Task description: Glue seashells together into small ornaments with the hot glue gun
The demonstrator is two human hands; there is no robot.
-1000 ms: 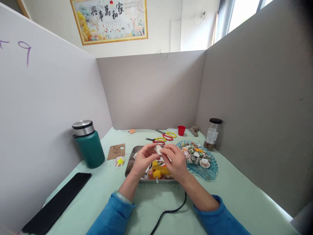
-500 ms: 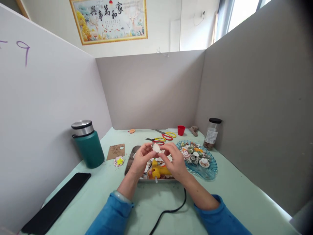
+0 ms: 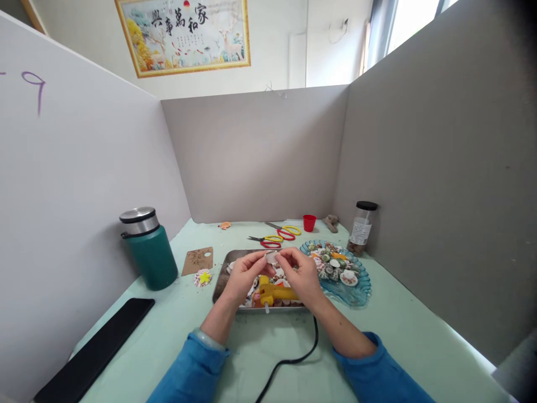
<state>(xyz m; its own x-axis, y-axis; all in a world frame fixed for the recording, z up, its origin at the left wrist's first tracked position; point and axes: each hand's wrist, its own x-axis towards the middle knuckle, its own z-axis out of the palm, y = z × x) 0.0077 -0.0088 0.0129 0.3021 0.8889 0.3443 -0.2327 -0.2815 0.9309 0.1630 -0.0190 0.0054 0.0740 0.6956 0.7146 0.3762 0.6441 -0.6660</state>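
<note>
Between my two hands is a small whitish shell (image 3: pixel 272 257), pinched by the fingertips from both sides. My left hand (image 3: pixel 246 274) is closed on its left edge, and my right hand (image 3: pixel 300 274) grips its right edge. Beneath them, a yellow glue gun (image 3: pixel 272 292) lies across a metal tray (image 3: pixel 222 282) full of shells, its pale nozzle pointing toward me. Part of the gun's handle is hidden under my right hand. A black cord (image 3: pixel 293 361) runs from beside the tray toward the front of the table.
A blue glass plate (image 3: pixel 356 294) heaped with shells stands right of the tray. Two pairs of scissors (image 3: pixel 272 242), a red cup (image 3: pixel 309 223) and a lidded jar (image 3: pixel 361 229) are behind. Leftward are a brown card (image 3: pixel 197 261), a shell flower (image 3: pixel 203 277), a green flask (image 3: pixel 151 257) and a black slab (image 3: pixel 98 347). Partitions enclose the table.
The shell has tipped flatter between my fingertips and shifted slightly right. Both hands keep their pinch on it. The whole view has moved a little.
</note>
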